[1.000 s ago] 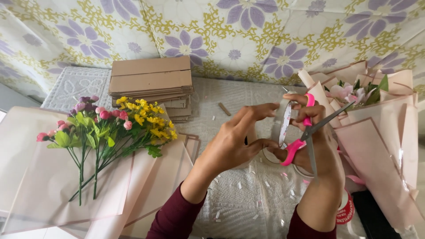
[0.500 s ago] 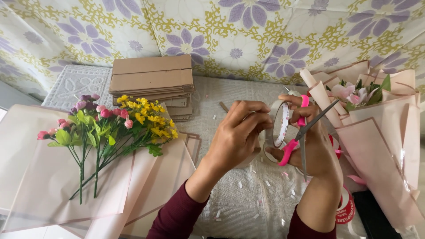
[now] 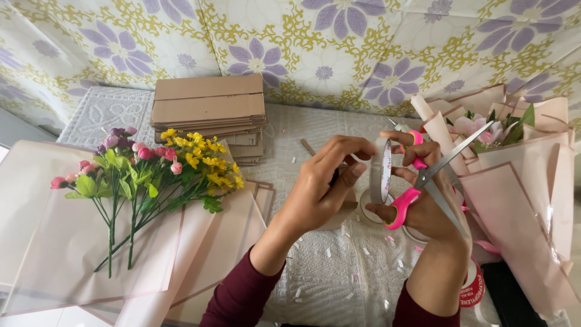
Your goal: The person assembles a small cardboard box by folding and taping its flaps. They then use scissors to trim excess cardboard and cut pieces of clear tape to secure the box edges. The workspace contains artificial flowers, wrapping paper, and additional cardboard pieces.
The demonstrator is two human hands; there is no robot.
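Hidden: tape end under my left hand [image 3: 321, 188] fingers, pinching it.
Right hand [image 3: 423, 200]: fingers grip tape roll [image 3: 381, 171] and scissors [image 3: 433, 178].
Surface: lace-covered table [image 3: 339, 272], paper scraps at 6 o'clock.

Two bare forearms rising from the lower middle of the frame, dark maroon sleeves pushed up, left hand [image 3: 321, 188] and right hand [image 3: 426, 200] ringless, ungloved

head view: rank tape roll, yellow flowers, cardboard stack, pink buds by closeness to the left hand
From the left hand:
1. Tape roll, at the fingertips, just to the right.
2. Yellow flowers, to the left.
3. Cardboard stack, up and left, near the wall.
4. Pink buds, far left on the paper.
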